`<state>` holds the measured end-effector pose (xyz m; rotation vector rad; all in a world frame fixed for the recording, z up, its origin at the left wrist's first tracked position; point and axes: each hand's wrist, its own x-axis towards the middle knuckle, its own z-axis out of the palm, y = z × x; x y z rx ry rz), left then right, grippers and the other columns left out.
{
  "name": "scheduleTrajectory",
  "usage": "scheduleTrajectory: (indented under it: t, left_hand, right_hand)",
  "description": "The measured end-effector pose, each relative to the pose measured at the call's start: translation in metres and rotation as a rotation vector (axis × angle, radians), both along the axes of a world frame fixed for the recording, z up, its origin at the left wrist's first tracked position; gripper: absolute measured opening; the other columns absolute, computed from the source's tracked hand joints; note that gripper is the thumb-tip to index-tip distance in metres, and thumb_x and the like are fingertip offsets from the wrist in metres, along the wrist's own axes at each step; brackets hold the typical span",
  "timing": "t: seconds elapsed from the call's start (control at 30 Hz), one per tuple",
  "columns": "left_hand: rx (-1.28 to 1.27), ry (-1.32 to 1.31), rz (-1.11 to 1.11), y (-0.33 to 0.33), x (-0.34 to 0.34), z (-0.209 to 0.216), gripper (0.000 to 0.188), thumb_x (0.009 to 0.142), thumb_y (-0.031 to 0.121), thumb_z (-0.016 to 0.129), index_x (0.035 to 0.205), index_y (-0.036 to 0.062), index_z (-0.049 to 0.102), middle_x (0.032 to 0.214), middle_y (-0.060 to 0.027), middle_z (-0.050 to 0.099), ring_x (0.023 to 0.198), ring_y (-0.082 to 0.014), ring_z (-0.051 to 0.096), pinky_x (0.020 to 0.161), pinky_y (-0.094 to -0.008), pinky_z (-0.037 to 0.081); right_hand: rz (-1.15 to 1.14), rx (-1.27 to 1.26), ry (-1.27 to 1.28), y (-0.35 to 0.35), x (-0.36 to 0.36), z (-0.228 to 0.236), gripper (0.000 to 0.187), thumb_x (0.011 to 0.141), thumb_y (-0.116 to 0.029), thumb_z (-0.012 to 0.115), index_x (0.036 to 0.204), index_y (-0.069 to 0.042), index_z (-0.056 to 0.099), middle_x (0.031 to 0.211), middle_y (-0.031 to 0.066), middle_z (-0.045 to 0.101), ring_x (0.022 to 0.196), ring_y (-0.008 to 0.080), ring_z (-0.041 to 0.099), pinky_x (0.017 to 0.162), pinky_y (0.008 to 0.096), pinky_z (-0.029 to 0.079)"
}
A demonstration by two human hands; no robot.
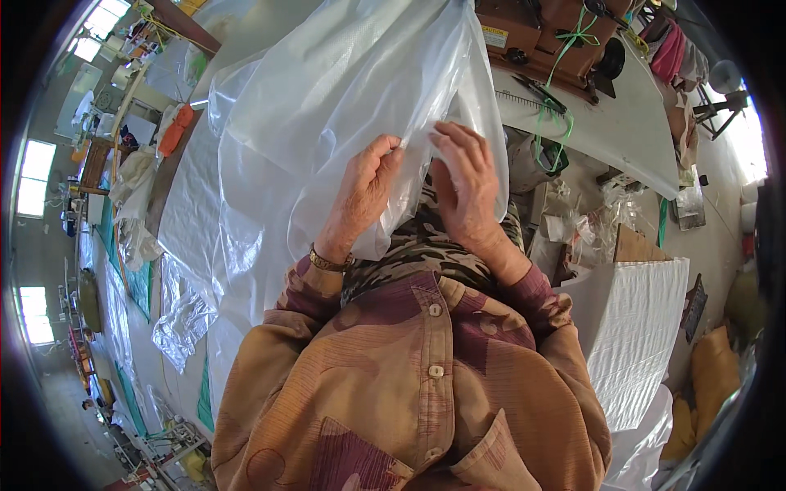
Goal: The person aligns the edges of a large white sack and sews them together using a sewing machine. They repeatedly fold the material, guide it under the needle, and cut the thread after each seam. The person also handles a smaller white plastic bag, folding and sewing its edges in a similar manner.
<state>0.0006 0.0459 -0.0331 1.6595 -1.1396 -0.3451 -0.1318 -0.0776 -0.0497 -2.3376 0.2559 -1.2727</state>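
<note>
A large sheet of clear plastic film point(327, 90) drapes over my lap and the work surface in front of me, with loose folds running away from me. My left hand point(362, 192) is closed, thumb and forefinger pinching an edge of the film. Just to its right, my right hand point(468, 184) has curled fingers with the thumb apart from them. Its fingertips are slightly blurred beside a fold of the film, and I see nothing gripped between them.
At the far right stands a brown sewing machine point(557, 41) on a pale table point(606, 123). Scissors point(540, 94) and green cord point(553, 135) lie by it. A stack of white woven material point(634, 335) is near my right elbow. An orange bundle point(175, 129) sits at the left.
</note>
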Motion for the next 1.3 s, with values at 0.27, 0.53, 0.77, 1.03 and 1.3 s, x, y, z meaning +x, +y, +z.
scheduleTrajectory:
  t: [0.27, 0.53, 0.77, 1.03, 1.3]
  left_hand:
    - [0.04, 0.382, 0.008, -0.005, -0.005, 0.02, 0.03, 0.102, 0.028, 0.059, 0.096, -0.0008, 0.063, 0.073, 0.0037, 0.05, 0.068, -0.0038, 0.042, 0.058, -0.0225, 0.036]
    - [-0.043, 0.373, 0.094, -0.018, 0.002, -0.008, 0.024, 0.096, 0.019, 0.068, 0.084, -0.0018, 0.066, 0.066, 0.0066, 0.052, 0.062, -0.0019, 0.043, 0.054, -0.0214, 0.036]
    - [-0.129, 0.003, 0.181, -0.019, -0.02, 0.015, 0.012, 0.092, 0.01, 0.072, 0.091, -0.0021, 0.071, 0.064, 0.0025, 0.057, 0.059, -0.003, 0.045, 0.052, -0.0232, 0.038]
    - [-0.134, -0.38, 0.075, -0.025, -0.028, 0.02, 0.013, 0.085, 0.001, 0.071, 0.093, 0.0029, 0.061, 0.068, -0.0074, 0.06, 0.054, -0.0173, 0.052, 0.054, -0.0278, 0.045]
    - [-0.055, -0.432, 0.04, -0.026, -0.031, 0.026, 0.015, 0.086, 0.002, 0.066, 0.101, 0.0027, 0.063, 0.071, -0.0092, 0.063, 0.057, -0.0194, 0.061, 0.055, -0.0311, 0.047]
  right_hand:
    - [0.178, -0.071, -0.013, 0.04, 0.004, -0.015, 0.041, 0.073, -0.001, 0.067, 0.114, 0.0, 0.063, 0.122, 0.0133, 0.06, 0.118, 0.0339, 0.055, 0.102, 0.0531, 0.04]
    - [0.236, -0.18, -0.043, 0.029, -0.019, -0.027, 0.044, 0.073, -0.007, 0.072, 0.115, -0.002, 0.061, 0.119, 0.0146, 0.062, 0.115, 0.0329, 0.056, 0.099, 0.0482, 0.044]
    - [-0.488, 0.234, 0.089, -0.028, -0.055, -0.093, 0.028, 0.091, -0.014, 0.067, 0.112, 0.002, 0.057, 0.104, 0.0192, 0.059, 0.101, 0.0385, 0.056, 0.09, 0.0458, 0.043]
    - [-0.031, 0.351, 0.115, 0.003, -0.061, -0.016, 0.017, 0.092, -0.001, 0.062, 0.083, 0.002, 0.048, 0.072, 0.0166, 0.047, 0.065, 0.0375, 0.049, 0.06, 0.0395, 0.042]
    - [0.239, 0.12, 0.332, 0.005, -0.045, 0.037, 0.01, 0.088, -0.008, 0.066, 0.091, -0.003, 0.058, 0.075, 0.0135, 0.059, 0.069, 0.0364, 0.058, 0.065, 0.0448, 0.046]
